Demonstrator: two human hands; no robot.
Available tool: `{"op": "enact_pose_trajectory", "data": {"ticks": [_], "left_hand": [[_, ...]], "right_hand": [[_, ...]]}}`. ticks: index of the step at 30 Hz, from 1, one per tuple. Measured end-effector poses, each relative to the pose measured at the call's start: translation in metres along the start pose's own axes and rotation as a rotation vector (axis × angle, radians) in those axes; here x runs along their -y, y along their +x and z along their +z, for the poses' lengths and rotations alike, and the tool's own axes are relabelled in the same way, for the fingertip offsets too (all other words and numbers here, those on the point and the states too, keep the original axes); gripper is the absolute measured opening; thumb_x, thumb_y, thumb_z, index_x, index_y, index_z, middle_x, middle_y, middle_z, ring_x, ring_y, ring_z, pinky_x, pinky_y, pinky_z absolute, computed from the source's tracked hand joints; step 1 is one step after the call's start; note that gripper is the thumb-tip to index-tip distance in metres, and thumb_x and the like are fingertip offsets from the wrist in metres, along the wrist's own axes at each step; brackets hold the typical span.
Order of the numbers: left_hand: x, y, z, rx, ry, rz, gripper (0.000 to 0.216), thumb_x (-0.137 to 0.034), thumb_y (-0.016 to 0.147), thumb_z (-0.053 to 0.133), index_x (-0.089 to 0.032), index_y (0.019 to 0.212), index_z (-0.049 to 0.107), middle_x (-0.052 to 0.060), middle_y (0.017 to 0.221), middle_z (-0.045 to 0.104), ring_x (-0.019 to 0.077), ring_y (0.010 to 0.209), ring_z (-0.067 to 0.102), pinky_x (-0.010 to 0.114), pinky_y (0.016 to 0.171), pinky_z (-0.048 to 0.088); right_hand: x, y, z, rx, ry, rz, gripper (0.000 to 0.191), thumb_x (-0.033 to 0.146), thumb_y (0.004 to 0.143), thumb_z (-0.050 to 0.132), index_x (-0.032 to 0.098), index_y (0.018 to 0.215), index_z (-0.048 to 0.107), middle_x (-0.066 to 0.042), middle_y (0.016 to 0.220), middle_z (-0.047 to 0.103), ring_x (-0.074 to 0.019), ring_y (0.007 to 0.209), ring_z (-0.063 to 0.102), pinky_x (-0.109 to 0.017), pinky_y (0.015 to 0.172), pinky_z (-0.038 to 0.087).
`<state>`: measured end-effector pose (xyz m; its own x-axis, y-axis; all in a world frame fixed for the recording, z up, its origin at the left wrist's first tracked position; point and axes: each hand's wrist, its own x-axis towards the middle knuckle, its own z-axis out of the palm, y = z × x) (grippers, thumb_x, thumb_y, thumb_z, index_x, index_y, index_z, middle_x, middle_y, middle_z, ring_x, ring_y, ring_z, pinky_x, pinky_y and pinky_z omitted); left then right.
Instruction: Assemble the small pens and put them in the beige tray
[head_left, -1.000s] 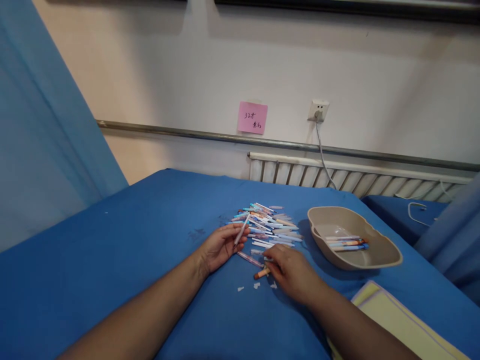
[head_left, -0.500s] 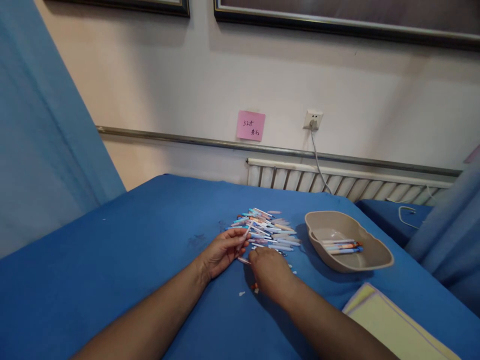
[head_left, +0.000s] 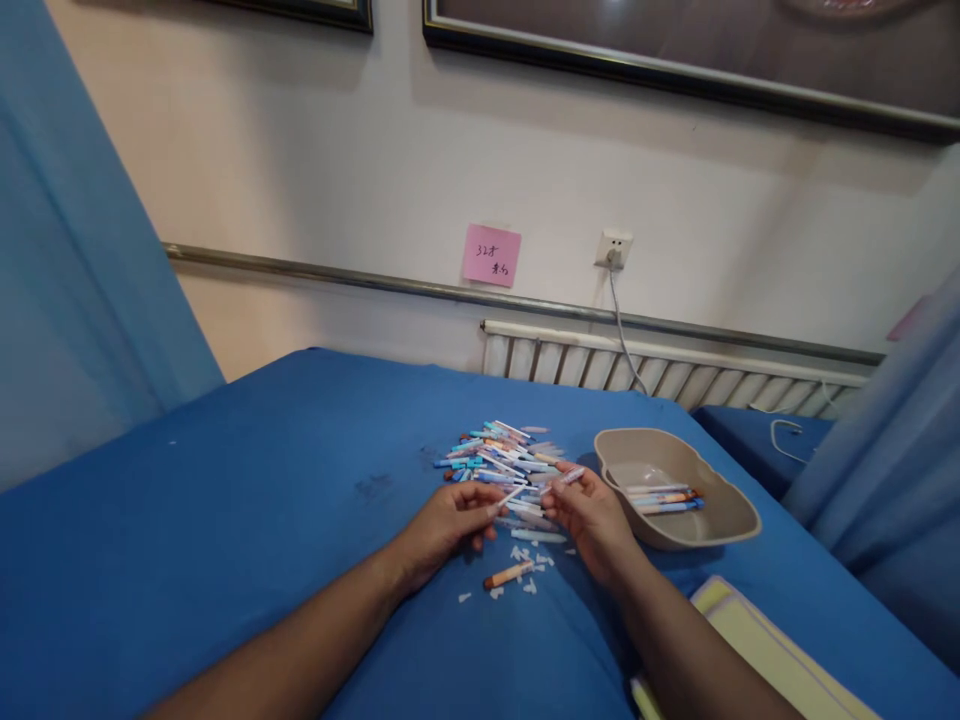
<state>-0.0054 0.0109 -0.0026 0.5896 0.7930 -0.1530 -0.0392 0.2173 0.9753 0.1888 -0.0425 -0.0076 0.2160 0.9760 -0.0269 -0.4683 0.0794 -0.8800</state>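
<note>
A slim white stick (head_left: 513, 495) sat pinched in the left hand (head_left: 452, 522), just before the pen pile (head_left: 504, 462); the right hand (head_left: 592, 515) gripped a pale patterned tube (head_left: 571, 475). Half a second earlier, that hand was lower, mostly hiding the orange pen (head_left: 508, 575).

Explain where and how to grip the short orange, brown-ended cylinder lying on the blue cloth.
Probably pinch the orange, brown-ended cylinder across its middle from above: it lies flat, uncovered, with small white scraps around its right end.
</note>
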Motion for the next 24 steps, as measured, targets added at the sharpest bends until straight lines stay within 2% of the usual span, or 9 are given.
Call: {"op": "enact_pose_trajectory", "data": {"ticks": [5,14,19,24], "left_hand": [[0.005,0.001,0.003,0.012,0.136,-0.016,0.035,-0.038,0.071,0.070,-0.013,0.094,0.063,-0.002,0.057,0.060,0.0066,0.043,0.048,0.017,0.042,0.037],[0.002,0.001,0.006,-0.014,0.160,-0.022,0.036,-0.038,0.067,0.072,-0.013,0.091,0.064,-0.003,0.055,0.059,0.0078,0.045,0.050,0.018,0.043,0.036],[0.002,0.001,0.007,-0.034,0.200,0.017,0.031,-0.036,0.068,0.071,-0.014,0.089,0.066,-0.002,0.055,0.059,0.0091,0.047,0.052,0.018,0.045,0.038],[0.004,0.001,0.006,-0.033,0.253,0.101,0.024,-0.031,0.068,0.070,-0.015,0.085,0.068,0.001,0.068,0.065,0.0104,0.054,0.054,0.021,0.054,0.043]], "right_hand": [[-0.003,0.002,0.001,0.003,0.064,0.037,0.043,0.032,0.064,0.077,0.018,0.096,0.053,0.000,0.075,0.065,-0.0124,0.063,0.063,-0.023,0.058,0.049],[-0.011,0.004,0.002,0.054,0.060,0.030,0.037,0.035,0.063,0.078,0.017,0.086,0.055,0.000,0.072,0.066,-0.0124,0.065,0.063,-0.023,0.060,0.048],[-0.015,0.002,0.003,0.095,-0.045,0.023,0.038,0.037,0.060,0.079,0.018,0.081,0.055,0.001,0.070,0.065,-0.0145,0.064,0.063,-0.025,0.058,0.048],[-0.015,0.001,0.004,0.205,-0.243,-0.012,0.033,0.039,0.060,0.077,0.018,0.074,0.056,0.001,0.066,0.064,-0.0142,0.060,0.061,-0.026,0.057,0.046]]}}
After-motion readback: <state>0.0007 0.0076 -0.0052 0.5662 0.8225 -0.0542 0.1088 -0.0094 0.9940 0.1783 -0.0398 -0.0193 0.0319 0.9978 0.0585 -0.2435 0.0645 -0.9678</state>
